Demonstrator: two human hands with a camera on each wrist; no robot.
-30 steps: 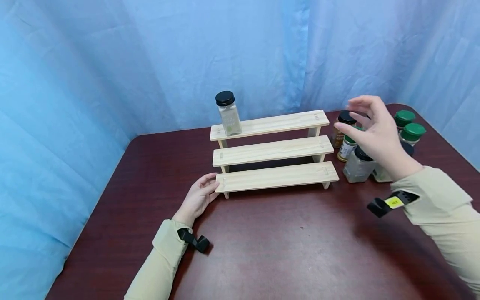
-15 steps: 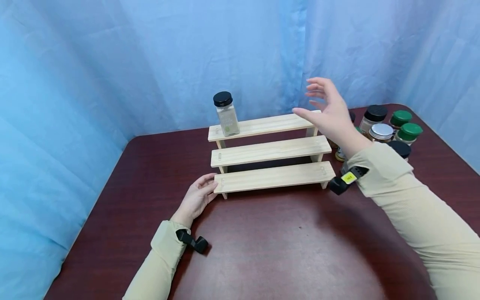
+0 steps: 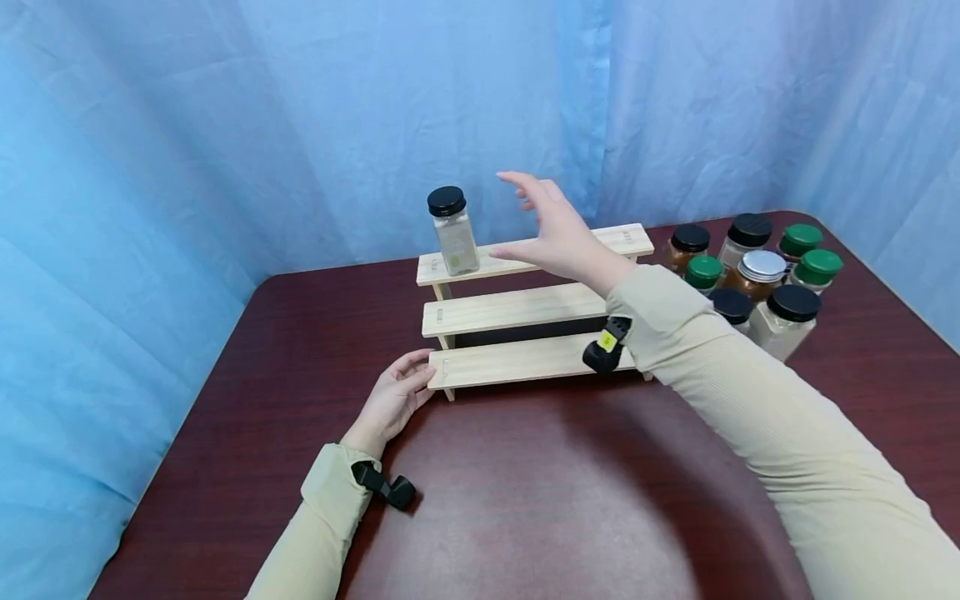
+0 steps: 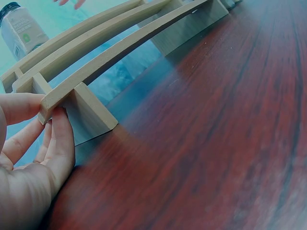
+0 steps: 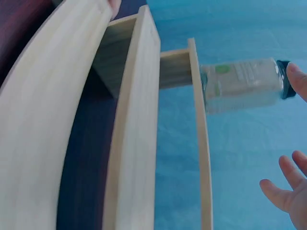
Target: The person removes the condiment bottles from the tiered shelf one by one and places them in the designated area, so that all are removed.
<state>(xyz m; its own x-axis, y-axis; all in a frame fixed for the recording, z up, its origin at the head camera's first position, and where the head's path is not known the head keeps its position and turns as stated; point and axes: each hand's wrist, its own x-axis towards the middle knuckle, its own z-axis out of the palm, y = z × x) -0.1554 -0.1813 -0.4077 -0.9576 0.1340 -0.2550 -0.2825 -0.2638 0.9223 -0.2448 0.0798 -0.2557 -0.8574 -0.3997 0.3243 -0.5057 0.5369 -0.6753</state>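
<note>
A three-step wooden shelf rack [image 3: 517,310] stands on the dark red table. My left hand [image 3: 393,398] pinches the left end of its lowest board, thumb on top and fingers beneath, as the left wrist view shows. On the left part of the top board stands a square clear jar [image 3: 456,242] with a black lid and pale contents. My right hand [image 3: 558,233] hovers over the top board to the right of this jar, thumb and fingers spread apart, holding nothing. In the right wrist view the jar [image 5: 242,84] appears sideways, fingers [image 5: 288,189] at the right edge.
Several spice jars cluster right of the rack, among them a green-lidded jar [image 3: 817,268], a silver-lidded jar [image 3: 759,271] and a black-lidded jar [image 3: 787,317]. A light blue curtain [image 3: 375,125] hangs behind the table [image 3: 487,500]. My right sleeve overlaps the rack's right end.
My right hand has moved left from above the jar cluster, across the rack to near the jar on the top board, staying spread. My left hand keeps its hold on the lowest board.
</note>
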